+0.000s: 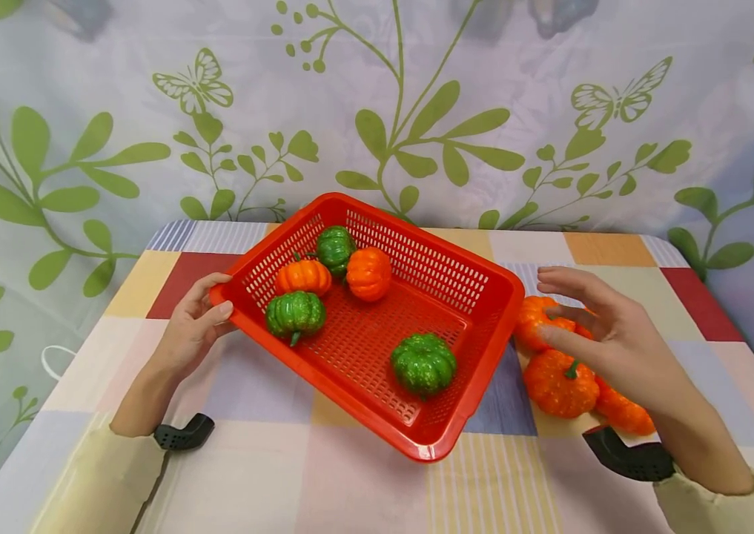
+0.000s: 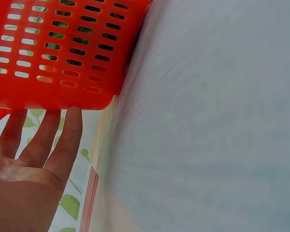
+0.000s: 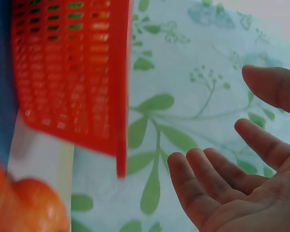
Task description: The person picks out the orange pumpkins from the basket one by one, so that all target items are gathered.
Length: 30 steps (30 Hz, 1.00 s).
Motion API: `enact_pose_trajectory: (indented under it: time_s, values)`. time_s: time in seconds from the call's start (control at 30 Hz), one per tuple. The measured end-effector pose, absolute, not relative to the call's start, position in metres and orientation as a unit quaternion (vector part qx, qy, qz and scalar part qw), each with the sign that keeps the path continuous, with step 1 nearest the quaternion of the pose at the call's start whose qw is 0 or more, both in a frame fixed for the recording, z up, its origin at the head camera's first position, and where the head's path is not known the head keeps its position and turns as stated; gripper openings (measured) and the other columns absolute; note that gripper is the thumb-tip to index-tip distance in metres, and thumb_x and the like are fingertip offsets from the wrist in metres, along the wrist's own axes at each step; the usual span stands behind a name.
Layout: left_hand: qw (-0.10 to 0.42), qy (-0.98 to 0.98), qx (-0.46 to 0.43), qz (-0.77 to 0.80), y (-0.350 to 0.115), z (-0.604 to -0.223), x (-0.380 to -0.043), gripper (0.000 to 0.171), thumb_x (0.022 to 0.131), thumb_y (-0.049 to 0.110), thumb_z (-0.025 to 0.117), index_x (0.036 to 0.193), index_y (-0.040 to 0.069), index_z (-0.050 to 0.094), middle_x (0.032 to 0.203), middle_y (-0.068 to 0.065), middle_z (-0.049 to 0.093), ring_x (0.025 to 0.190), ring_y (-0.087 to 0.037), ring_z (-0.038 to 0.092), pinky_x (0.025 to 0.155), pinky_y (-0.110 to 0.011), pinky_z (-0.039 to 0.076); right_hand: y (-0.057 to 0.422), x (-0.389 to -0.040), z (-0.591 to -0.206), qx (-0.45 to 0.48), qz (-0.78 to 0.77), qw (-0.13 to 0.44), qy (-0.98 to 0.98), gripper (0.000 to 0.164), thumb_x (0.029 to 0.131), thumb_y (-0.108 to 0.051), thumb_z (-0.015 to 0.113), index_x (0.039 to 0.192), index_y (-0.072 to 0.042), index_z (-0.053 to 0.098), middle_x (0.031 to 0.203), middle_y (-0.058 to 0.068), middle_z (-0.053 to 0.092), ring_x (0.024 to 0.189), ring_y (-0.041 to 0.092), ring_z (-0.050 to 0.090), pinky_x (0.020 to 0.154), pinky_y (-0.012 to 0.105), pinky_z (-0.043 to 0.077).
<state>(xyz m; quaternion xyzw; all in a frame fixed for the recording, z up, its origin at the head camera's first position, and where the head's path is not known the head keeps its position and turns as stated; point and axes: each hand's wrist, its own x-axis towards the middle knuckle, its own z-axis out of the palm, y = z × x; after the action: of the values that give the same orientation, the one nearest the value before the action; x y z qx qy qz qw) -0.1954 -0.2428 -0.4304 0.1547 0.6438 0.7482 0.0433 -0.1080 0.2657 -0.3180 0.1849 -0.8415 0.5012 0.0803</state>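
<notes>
- Holding three green pumpkins (image 1: 423, 363) and two orange pumpkins (image 1: 368, 273): red basket (image 1: 356, 334), over checked tablecloth (image 1: 250, 475).
- Left hand (image 1: 190, 330) pinches basket's left corner rim.
- Right hand (image 1: 620, 345) spread, fingers apart, near loose pumpkins (image 1: 558, 387) right of basket.

One basket (image 1: 350, 356) and at least eight pumpkins (image 1: 368, 274) show.

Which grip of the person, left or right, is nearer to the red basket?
Left. The left grip pinches the rim of the red basket; the right grip is apart from it, off its opposite side, by the orange pumpkins.
</notes>
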Motion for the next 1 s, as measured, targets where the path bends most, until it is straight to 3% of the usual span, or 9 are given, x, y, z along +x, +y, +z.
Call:
enact_pose_trajectory:
  time_s: [0.33,0.57,0.77,1.0]
  values:
    - [0.047,0.643,0.157,0.748,-0.241,-0.433,-0.196,0.037,0.102,0.005,0.047,0.137,0.018,0.048,0.136,-0.008,0.046,0.123,-0.022,0.049,0.085,-0.034,0.056,0.221,-0.13,-0.311,0.219,0.512,0.084,-0.826,0.044,0.087,0.009,0.067,0.129,-0.001,0.059,0.131,0.005,0.056,0.113,0.018,0.057,0.092,0.022,0.05]
    - [0.039,0.642,0.157,0.75,-0.243,-0.43,-0.195,0.036,0.102,0.005,0.048,0.136,0.018,0.049,0.134,-0.007,0.047,0.121,-0.021,0.049,0.084,-0.032,0.056,0.194,-0.148,-0.3,0.238,0.512,0.053,-0.824,0.033,0.091,-0.001,0.067,0.124,-0.002,0.062,0.124,0.003,0.06,0.108,0.019,0.06,0.094,0.03,0.05]
    - [0.041,0.645,0.158,0.747,-0.245,-0.429,-0.195,0.037,0.102,0.005,0.047,0.137,0.019,0.049,0.135,-0.007,0.047,0.122,-0.021,0.048,0.084,-0.032,0.056,0.171,-0.175,-0.298,0.242,0.519,0.002,-0.82,0.035,0.092,-0.008,0.067,0.125,0.0,0.061,0.127,0.008,0.059,0.113,0.02,0.057,0.098,0.044,0.046]
    - [0.044,0.643,0.156,0.749,-0.243,-0.43,-0.194,0.037,0.102,0.005,0.047,0.137,0.019,0.048,0.135,-0.007,0.046,0.122,-0.022,0.048,0.085,-0.033,0.056,0.146,-0.212,-0.301,0.247,0.507,-0.032,-0.825,0.034,0.096,-0.021,0.066,0.126,-0.005,0.061,0.126,0.008,0.06,0.116,0.021,0.055,0.097,0.042,0.046]
